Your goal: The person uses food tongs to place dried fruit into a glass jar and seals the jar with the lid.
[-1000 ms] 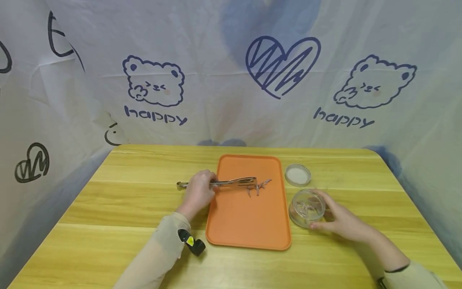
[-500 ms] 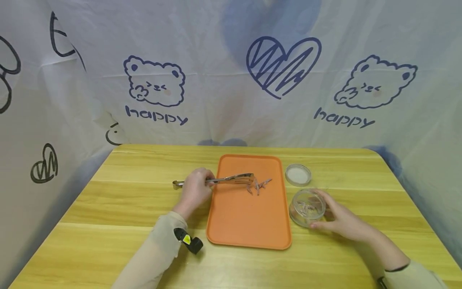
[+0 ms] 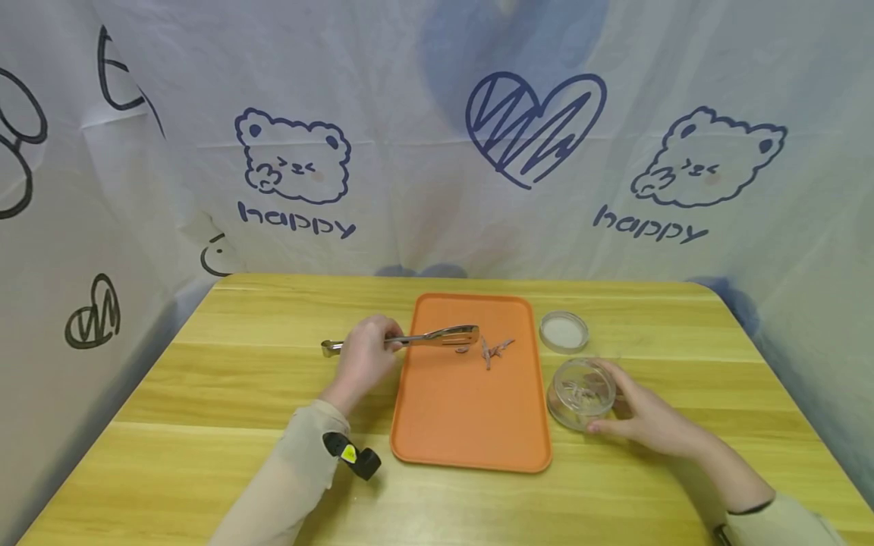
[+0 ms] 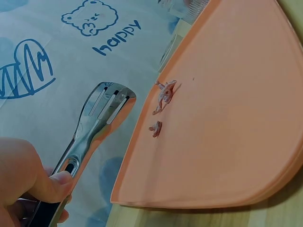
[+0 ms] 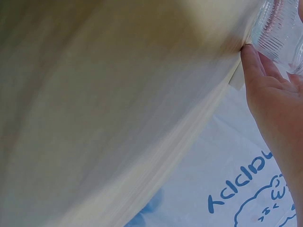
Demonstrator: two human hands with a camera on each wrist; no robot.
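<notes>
My left hand (image 3: 367,355) grips metal serving tongs (image 3: 444,336) with slotted ends, held over the upper left of the orange tray (image 3: 471,425). In the left wrist view the slotted head of the tongs (image 4: 106,106) has nothing visible between its ends. Thin purplish-pink shreds (image 3: 493,350) lie on the tray to the right of the tongs' tip. One small curled piece (image 4: 155,128) sits apart from the main cluster (image 4: 164,94). My right hand (image 3: 642,413) holds a round clear glass jar (image 3: 580,394) from its right side; similar shreds show inside. The jar stands upright, uncovered.
A round clear lid (image 3: 564,332) with a whitish middle lies behind the jar, beside the tray's right edge. All stand on a wooden table (image 3: 239,425). A printed white cloth (image 3: 410,152) hangs behind the table's back edge.
My left hand and the tongs have drawn slightly left, away from the shreds. A small piece now lies apart from the others, just below the tongs' tip. My right hand and the jar stay put.
</notes>
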